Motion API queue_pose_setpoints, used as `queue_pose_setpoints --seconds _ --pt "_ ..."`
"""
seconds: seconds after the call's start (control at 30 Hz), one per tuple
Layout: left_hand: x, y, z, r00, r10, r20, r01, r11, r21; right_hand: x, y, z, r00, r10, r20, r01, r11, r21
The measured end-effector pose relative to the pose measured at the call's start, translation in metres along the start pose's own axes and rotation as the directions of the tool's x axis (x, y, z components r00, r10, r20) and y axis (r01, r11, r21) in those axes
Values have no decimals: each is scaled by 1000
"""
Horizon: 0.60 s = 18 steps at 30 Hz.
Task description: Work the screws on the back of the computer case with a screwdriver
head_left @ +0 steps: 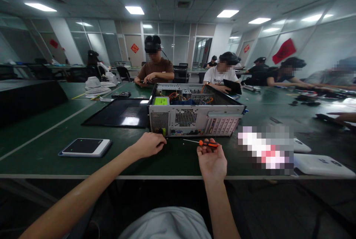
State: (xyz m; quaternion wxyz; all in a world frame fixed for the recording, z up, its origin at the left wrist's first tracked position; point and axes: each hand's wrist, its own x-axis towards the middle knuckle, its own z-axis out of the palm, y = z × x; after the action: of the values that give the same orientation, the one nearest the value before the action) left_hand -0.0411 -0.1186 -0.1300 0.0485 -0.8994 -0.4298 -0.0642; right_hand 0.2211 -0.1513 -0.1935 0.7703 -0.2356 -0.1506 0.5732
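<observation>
An open desktop computer case [194, 115] lies on its side on the green table [41, 146], rear panel toward me. My left hand [148, 144] is closed in a pinch at the case's lower left rear corner, fingertips touching the panel. My right hand [211, 159] rests palm up on the table in front of the case, fingers curled round an orange-handled screwdriver [207, 143] whose thin shaft points left. What the left fingers pinch is too small to see.
The black side panel [119, 113] lies left of the case. A white-edged tablet device [86, 147] sits at the near left. White flat devices [322, 165] lie at the right. Several other people sit working across the table. A white fan [96, 87] stands far left.
</observation>
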Motion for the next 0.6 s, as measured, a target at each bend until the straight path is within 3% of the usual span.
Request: queue_pose_setpoints --seconds 0.2,0.33,0.6 --pt "20 16 2 997 82 11 -81 996 -49 0 1 0 1000 -2 -9 2 1000 8" --pt "29 26 5 991 131 1 -131 991 2 -1 0 1 1000 -3 -20 3 1000 13" --pt "22 25 14 987 151 -59 -142 980 136 0 1 -1 1000 -10 11 11 1000 -23"
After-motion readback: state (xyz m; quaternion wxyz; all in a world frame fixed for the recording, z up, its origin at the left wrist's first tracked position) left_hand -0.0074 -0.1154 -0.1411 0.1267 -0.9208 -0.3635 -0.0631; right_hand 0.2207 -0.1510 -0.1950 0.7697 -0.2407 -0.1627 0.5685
